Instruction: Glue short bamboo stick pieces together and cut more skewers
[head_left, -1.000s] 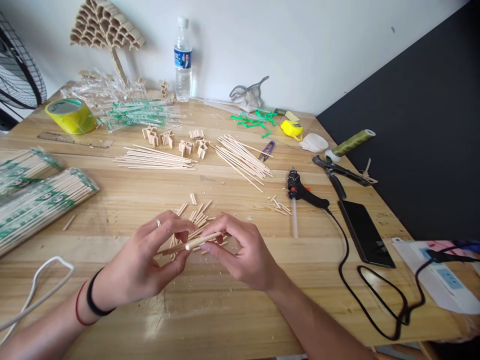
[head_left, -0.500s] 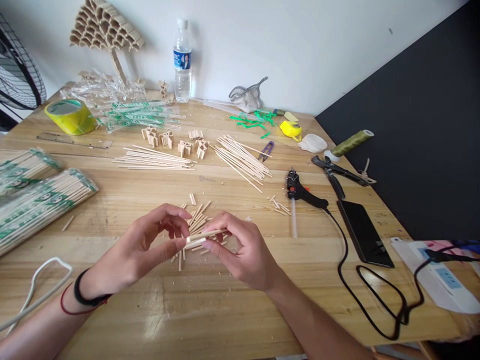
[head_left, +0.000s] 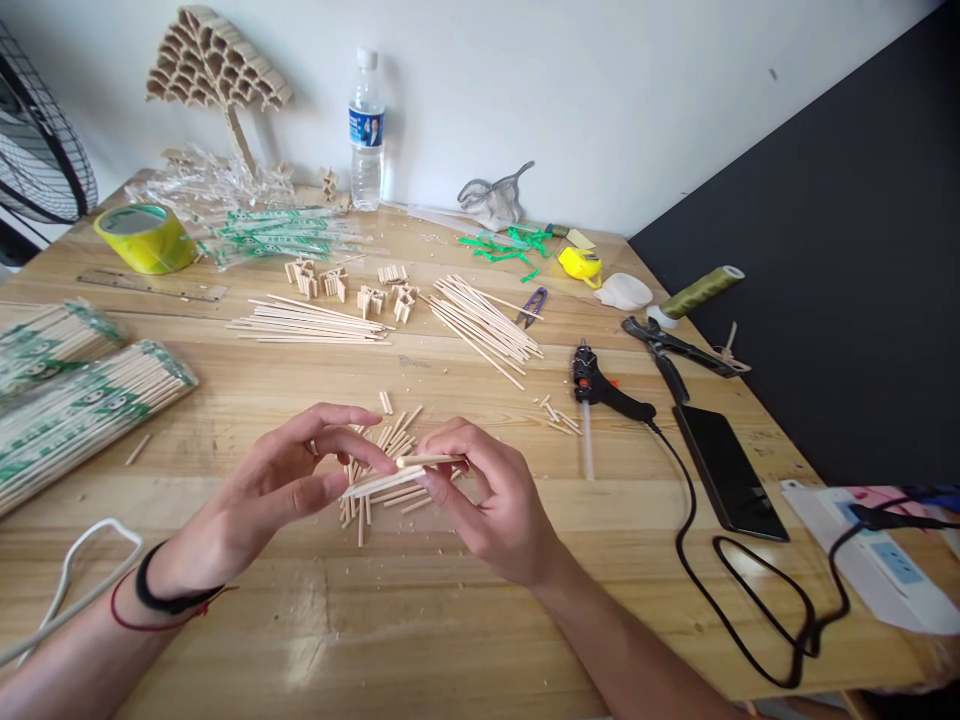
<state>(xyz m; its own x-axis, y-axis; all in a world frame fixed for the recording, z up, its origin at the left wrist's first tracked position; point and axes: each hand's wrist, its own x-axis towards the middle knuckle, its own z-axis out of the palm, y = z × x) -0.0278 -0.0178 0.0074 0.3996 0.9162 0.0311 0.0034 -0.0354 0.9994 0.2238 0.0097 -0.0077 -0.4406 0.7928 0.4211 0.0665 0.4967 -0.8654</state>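
Note:
Over a loose pile of short wooden sticks (head_left: 360, 512), my two hands hold several short wooden sticks (head_left: 386, 480) between them. My right hand (head_left: 487, 495) pinches their right ends with thumb and fingers; one darker stick (head_left: 429, 461) lies above the paler ones. At the other end, my left hand (head_left: 281, 490) has its thumb against the pale sticks and a fingertip touching the darker stick's tip. Its index finger is stretched out above. Parts of the sticks are hidden by the right fingers.
Long sticks (head_left: 487, 325) and small glued stick pieces (head_left: 371, 300) lie behind the hands. To the right are a glue gun (head_left: 600, 385), its cord, pliers (head_left: 667, 350) and a phone (head_left: 731, 470). Packed sticks (head_left: 90, 410) and tape (head_left: 146, 240) are on the left; a bottle (head_left: 367, 140) stands behind.
The darker stick has shifted right relative to the pale ones, whose left ends show more. My left fingers have stretched out further, and the left thumb has moved slightly left.

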